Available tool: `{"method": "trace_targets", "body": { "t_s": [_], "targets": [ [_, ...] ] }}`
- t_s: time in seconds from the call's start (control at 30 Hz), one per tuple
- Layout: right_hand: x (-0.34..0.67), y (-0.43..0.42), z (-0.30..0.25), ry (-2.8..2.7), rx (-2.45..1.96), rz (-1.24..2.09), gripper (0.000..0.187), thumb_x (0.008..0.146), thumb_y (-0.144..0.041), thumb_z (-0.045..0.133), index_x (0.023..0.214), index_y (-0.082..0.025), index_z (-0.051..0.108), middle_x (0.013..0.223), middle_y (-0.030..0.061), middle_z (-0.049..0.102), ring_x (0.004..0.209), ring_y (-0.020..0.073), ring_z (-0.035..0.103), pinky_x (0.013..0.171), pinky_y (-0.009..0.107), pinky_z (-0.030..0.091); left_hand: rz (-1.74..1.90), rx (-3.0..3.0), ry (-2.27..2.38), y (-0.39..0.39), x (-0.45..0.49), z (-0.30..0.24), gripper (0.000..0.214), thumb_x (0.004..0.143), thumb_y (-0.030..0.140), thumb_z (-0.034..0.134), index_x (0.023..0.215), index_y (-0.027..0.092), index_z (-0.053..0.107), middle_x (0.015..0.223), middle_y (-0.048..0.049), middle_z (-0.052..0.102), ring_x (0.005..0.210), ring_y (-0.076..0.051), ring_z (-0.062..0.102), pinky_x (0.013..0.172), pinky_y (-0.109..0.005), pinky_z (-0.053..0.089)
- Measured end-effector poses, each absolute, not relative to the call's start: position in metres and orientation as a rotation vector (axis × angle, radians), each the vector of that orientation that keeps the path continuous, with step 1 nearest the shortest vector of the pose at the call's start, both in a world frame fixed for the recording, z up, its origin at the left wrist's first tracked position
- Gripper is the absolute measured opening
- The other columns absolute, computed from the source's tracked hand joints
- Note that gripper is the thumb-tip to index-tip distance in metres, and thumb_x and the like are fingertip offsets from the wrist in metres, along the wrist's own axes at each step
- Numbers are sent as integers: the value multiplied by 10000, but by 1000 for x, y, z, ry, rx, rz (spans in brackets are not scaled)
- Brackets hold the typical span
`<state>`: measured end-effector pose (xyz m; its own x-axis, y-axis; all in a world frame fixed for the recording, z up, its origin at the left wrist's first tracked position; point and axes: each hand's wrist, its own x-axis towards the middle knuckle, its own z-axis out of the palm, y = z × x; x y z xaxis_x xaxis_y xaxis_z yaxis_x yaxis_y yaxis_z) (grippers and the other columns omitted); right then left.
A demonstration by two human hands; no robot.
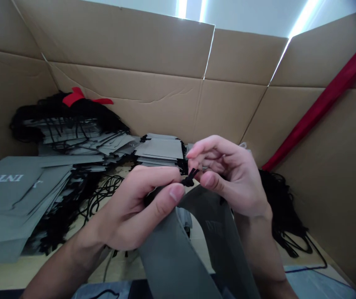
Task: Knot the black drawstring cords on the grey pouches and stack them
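My left hand (146, 203) pinches a black cord (189, 178) between thumb and forefinger. A knot with two short tails sticks out past the fingertips. Below that hand hangs a bent grey printed card piece (178, 257), its far part curving round to the right under my other hand, with faint lettering on it. My right hand (227, 178) is beside the knot, its fingers curled loosely and the thumb apart from the forefinger. The cord tails lie close to the right thumb and fingertips; no firm grip on them shows. The rest of the cord is hidden behind my left hand.
Grey printed pieces with black cords lie stacked at left (3, 199). Another stack (159, 149) stands at the back. A black cord bundle with a red strip (74, 96) tops the far-left pile. Black cords (280, 207) lie at right. Cardboard walls (153, 91) enclose the table.
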<state>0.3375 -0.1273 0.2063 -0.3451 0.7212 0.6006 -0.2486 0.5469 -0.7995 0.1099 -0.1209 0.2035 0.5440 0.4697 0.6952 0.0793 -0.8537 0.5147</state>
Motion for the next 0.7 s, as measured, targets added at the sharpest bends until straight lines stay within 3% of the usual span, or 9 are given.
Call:
{"method": "trace_targets", "body": {
  "t_s": [0.1,0.27,0.43,0.53,0.7],
  "targets": [
    [341,-129,209,-1687,-432,1025,266,936,-94,868,1177,-200,831,1032,23,790,909,92,754,789,126,607,1166,2302,364,-119,111,204,379,1127,285,482,758,210,521,624,43,441,524,-98,389,493,-280,328],
    [340,-134,214,-1653,-495,1029,225,899,-112,910,1095,-192,834,948,4,787,822,76,742,702,99,590,1316,2441,319,-114,115,201,282,1100,204,567,825,210,510,736,35,564,638,-101,483,599,-268,391],
    [338,-137,218,-1615,-593,1032,271,801,-129,995,1003,-167,819,862,-2,775,747,90,738,629,109,571,1354,2534,311,-111,116,198,174,1085,153,577,915,190,570,776,25,499,715,-117,461,638,-283,363],
    [336,-135,217,-1644,-543,962,229,825,-150,982,983,-166,816,852,-2,769,733,98,733,609,129,572,1268,2592,361,-112,117,199,195,1093,126,529,908,175,569,774,27,465,721,-119,427,647,-294,347],
    [336,-133,214,-1667,-518,764,112,918,-182,912,954,-182,806,860,10,747,758,112,716,651,179,589,1169,2582,440,-114,117,201,195,1113,133,477,999,146,635,849,-2,581,789,-127,502,719,-297,411]
  ]
}}
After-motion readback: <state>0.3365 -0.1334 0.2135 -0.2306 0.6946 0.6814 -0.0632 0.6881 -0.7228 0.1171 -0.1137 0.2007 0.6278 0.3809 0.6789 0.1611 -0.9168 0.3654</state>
